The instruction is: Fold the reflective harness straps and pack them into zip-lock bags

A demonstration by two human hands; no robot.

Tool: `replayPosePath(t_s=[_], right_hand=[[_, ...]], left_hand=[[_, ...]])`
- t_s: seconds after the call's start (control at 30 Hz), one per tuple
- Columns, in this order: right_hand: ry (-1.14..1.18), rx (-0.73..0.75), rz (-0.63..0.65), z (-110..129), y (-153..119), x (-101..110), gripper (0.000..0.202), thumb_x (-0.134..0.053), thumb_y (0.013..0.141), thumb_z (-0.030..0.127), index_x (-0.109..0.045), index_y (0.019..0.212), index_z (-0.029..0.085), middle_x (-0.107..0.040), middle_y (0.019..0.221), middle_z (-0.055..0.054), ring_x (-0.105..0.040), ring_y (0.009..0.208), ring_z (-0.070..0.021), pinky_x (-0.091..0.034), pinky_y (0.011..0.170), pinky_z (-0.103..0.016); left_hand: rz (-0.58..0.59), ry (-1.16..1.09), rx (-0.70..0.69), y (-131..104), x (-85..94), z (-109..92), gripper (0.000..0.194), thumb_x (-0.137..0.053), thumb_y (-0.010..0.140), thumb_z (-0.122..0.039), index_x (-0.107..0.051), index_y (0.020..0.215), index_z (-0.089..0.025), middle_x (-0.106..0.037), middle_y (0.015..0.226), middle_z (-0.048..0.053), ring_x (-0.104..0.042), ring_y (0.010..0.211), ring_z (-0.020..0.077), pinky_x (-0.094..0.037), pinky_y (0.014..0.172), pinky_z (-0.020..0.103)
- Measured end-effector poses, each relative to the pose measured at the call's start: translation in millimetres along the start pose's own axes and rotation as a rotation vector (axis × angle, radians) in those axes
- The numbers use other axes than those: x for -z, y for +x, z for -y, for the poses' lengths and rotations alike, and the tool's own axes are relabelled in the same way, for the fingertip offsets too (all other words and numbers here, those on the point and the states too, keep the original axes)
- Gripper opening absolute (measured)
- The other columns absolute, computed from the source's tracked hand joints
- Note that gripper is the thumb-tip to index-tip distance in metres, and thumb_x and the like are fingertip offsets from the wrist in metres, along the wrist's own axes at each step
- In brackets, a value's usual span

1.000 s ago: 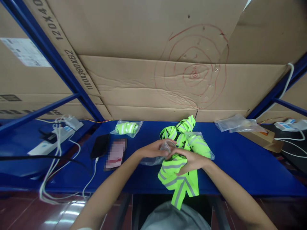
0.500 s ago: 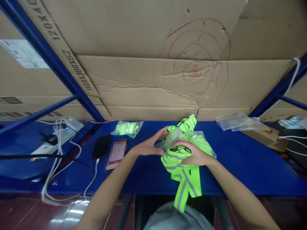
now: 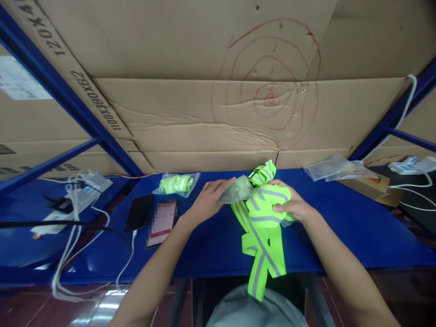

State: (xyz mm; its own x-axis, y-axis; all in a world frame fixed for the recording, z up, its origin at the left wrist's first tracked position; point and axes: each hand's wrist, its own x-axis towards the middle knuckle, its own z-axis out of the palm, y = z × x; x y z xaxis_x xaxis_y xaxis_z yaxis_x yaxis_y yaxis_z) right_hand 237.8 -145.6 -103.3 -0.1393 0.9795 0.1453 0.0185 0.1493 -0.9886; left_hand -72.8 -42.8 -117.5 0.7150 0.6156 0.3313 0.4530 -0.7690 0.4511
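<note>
My right hand (image 3: pixel 294 204) is wrapped around a bunched neon-yellow reflective strap (image 3: pixel 269 204) with grey stripes. Its loose ends hang over the table's front edge toward my lap. Just to the left, my left hand (image 3: pixel 213 197) pinches a clear plastic bag (image 3: pixel 236 190), whose mouth lies against the bundle. Whether anything is inside the bag I cannot tell. Behind the bundle lies another neon reflective piece (image 3: pixel 265 173). A bagged one is mostly hidden beneath my right hand. Further left rests a neon strap in a clear bag (image 3: pixel 176 184).
A black phone-like device (image 3: pixel 139 212) and a phone with a lit screen (image 3: pixel 162 222) lie left on the blue table (image 3: pixel 340 227). White cables and a power strip (image 3: pixel 85 195) are beyond. Clear bags (image 3: pixel 337 168) and a cardboard box (image 3: pixel 374 190) sit right. Cardboard closes the back.
My right hand has moved up and rightward with the strap bundle, which is turned and spread wider. My left hand's fingers have closed from a spread grip onto the plastic bag.
</note>
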Motion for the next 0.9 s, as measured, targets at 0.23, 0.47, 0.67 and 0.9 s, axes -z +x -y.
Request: replayPosePath(t_s=[0.23, 0.47, 0.67, 0.9], right_hand=[[0.089, -0.033, -0.406, -13, 18, -13, 0.082, -0.086, 0.071, 0.055, -0.051, 0.140, 0.028, -0.068, 0.136, -0.010, -0.072, 0.113, -0.0300, -0.060, 0.099, -0.047], [-0.113, -0.062, -0.330, -17, 14, -31, 0.074, -0.093, 0.064, 0.047, -0.062, 0.128, 0.027, -0.065, 0.137, -0.006, -0.064, 0.124, -0.0295, -0.053, 0.107, -0.044], [-0.243, -0.002, -0.150, -18, 10, -50, 0.061, -0.089, 0.070, 0.044, -0.065, 0.124, 0.026, -0.067, 0.135, -0.005, -0.061, 0.128, -0.0287, -0.047, 0.112, -0.043], [-0.313, 0.018, -0.202, -23, 10, -53, 0.063, -0.086, 0.074, 0.048, -0.060, 0.127, 0.024, -0.064, 0.137, -0.007, -0.058, 0.130, -0.0290, -0.046, 0.113, -0.043]], left_hand=[[0.025, 0.213, -0.085, 1, -24.2, -3, 0.088, -0.076, 0.089, -0.048, -0.034, 0.164, -0.027, -0.048, 0.154, 0.020, -0.043, 0.145, 0.0399, -0.025, 0.122, 0.062], [0.065, 0.235, -0.076, -1, -26.1, -16, 0.113, -0.065, 0.081, -0.082, -0.019, 0.168, -0.025, -0.046, 0.159, 0.022, -0.040, 0.150, 0.0392, -0.009, 0.127, 0.062], [0.133, 0.208, -0.044, -1, -30.5, -13, 0.122, -0.079, 0.075, -0.075, -0.019, 0.167, -0.022, -0.059, 0.150, 0.021, -0.055, 0.141, 0.0376, -0.022, 0.126, 0.056], [0.139, 0.170, -0.025, 0, -31.3, -15, 0.134, -0.080, 0.061, -0.085, -0.023, 0.163, -0.021, -0.051, 0.157, 0.023, -0.049, 0.146, 0.0415, -0.019, 0.128, 0.060]])
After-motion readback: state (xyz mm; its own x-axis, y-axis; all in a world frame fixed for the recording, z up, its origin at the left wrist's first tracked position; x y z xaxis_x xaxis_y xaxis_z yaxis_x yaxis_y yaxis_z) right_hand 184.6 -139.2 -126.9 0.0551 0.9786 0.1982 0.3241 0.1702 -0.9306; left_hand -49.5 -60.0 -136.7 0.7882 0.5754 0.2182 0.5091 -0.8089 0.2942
